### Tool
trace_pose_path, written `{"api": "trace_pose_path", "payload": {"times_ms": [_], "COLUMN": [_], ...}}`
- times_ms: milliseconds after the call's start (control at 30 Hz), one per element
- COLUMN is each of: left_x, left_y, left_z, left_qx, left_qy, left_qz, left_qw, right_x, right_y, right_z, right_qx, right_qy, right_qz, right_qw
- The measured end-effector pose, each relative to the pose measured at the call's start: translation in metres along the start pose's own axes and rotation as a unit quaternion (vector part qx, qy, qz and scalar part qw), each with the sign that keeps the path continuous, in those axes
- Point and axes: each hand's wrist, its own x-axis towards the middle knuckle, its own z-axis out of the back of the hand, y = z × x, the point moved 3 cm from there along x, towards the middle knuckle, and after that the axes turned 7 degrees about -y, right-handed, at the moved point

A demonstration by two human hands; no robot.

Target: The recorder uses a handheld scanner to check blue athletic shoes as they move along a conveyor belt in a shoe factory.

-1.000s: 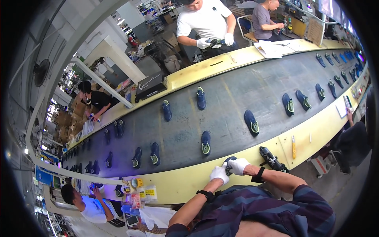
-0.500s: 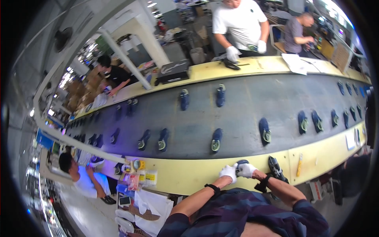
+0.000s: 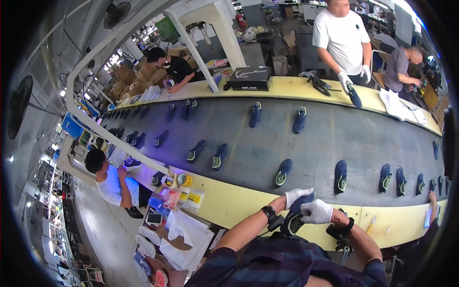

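A dark blue shoe (image 3: 293, 214) is between my two white-gloved hands, over the near yellow ledge, its toe pointing away and its opening towards me. My left hand (image 3: 299, 195) is closed over the toe end. Curled fingers of my right hand (image 3: 315, 211) grip the shoe's right side near the opening. Partly hidden under my right wrist is a black metal fixture (image 3: 343, 243). Beyond my hands, several dark blue shoes with light green linings lie on the grey conveyor belt (image 3: 244, 177), the nearest shoe (image 3: 284, 173) just past the ledge.
Across the belt, a white-gloved person holds a shoe (image 3: 354, 96) beside a black box (image 3: 251, 78). A yellow marker (image 3: 371, 225) lies on the ledge at right, where another person's hand (image 3: 432, 197) reaches in. At left are a yellow tape roll (image 3: 186, 180) and a seated person.
My hands have lifted the shoe, which is now tilted and more visible. The view has turned, and scene objects sit farther right or lower. The person opposite now holds a shoe over the belt edge.
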Motion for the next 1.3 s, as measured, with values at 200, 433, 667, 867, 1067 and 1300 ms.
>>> {"api": "trace_pose_path", "payload": {"times_ms": [200,433,667,867,1067,1300], "left_x": [-0.042,-0.049,-0.075,-0.086,-0.131,-0.144], "left_y": [0.003,0.02,0.03,0.026,0.036,0.027], "left_z": [-0.004,0.034,0.031,0.015,-0.043,-0.032], "left_qx": [0.035,-0.001,-0.083,-0.096,-0.16,-0.058], "left_qy": [-0.085,-0.13,-0.179,-0.157,-0.104,-0.08], "left_qz": [-0.043,-0.134,-0.038,-0.008,-0.001,-0.066], "left_qw": [0.995,0.983,0.98,0.983,0.982,0.993], "right_x": [-0.016,-0.018,-0.021,-0.038,-0.06,-0.093], "right_y": [0.019,0.022,0.035,0.051,0.057,0.036], "right_z": [-0.008,-0.019,-0.041,-0.038,-0.027,0.0], "right_qx": [-0.046,-0.105,-0.085,-0.071,-0.045,0.104], "right_qy": [0.047,-0.014,-0.025,-0.068,-0.106,-0.24], "right_qz": [0.071,0.084,0.048,0.046,0.021,-0.096], "right_qw": [0.995,0.991,0.995,0.994,0.993,0.96]}}
